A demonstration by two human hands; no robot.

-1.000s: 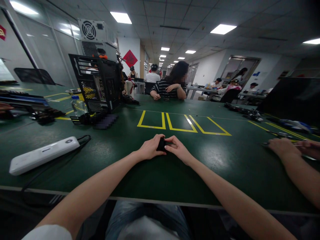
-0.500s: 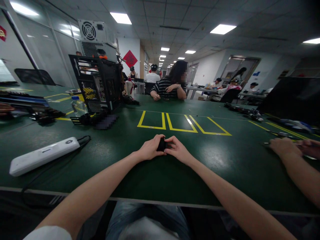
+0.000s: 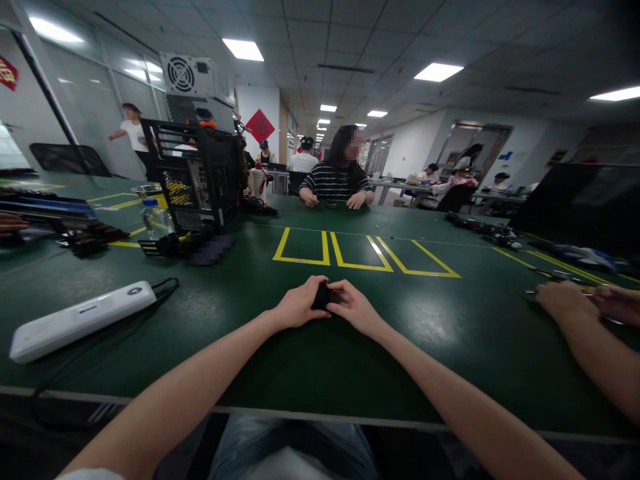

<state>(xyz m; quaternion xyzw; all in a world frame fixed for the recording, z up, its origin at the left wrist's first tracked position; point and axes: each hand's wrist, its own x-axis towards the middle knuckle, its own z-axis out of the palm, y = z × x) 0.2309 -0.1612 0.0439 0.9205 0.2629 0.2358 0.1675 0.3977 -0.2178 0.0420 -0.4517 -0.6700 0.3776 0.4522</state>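
A small black block-like object sits between my two hands, just above or on the green table; I cannot make out its kind. My left hand is closed around its left side, thumb below and fingers above. From the right, my right hand pinches it with thumb and fingertips. The fingers hide much of the object. Beyond the hands, yellow tape outlines mark the table surface.
To the left lies a white elongated device with a black cable. An open black computer case and a clear bottle stand behind it. At right, another person's hands hold metal tools. A person in stripes sits opposite.
My hands keep hold of the black object, with little visible movement. The view has tilted slightly upward. Across the table, the seated person's raised hand has come down to the tabletop.
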